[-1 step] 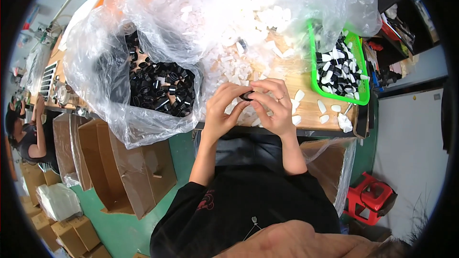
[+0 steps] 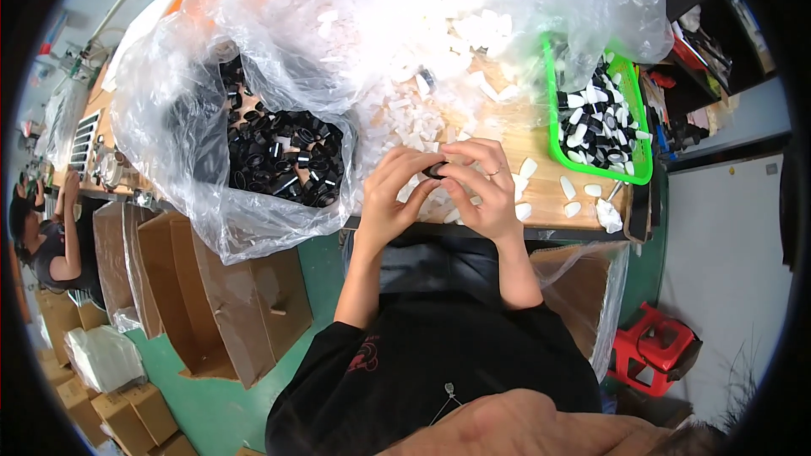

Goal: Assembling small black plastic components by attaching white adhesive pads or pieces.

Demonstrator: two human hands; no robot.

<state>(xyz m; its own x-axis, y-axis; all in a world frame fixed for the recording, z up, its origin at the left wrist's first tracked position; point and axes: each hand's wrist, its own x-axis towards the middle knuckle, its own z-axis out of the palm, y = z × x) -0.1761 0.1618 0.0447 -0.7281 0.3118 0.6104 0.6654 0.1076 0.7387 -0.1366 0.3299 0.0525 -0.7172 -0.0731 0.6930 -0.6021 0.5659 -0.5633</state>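
Between my fingertips, over the table's front edge, is a small black ring-like plastic part (image 2: 435, 171). My left hand (image 2: 392, 192) pinches it from the left with thumb and fingers. From the right, my right hand (image 2: 488, 190) closes its fingertips on the same part. Whether anything sits inside it is hidden by the fingers. Loose white plastic pieces (image 2: 414, 122) lie in a heap just beyond my hands. To the left, a clear plastic bag (image 2: 207, 207) lies open around many black ring-shaped parts (image 2: 287, 152).
A green basket (image 2: 553, 131) at the right holds black-and-white pieces. Several white oval pieces (image 2: 568, 188) lie near it on the wooden table (image 2: 549, 177). Open cardboard boxes (image 2: 253, 308) stand below left. A red stool (image 2: 646, 350) is at lower right; another person (image 2: 63, 245) works far left.
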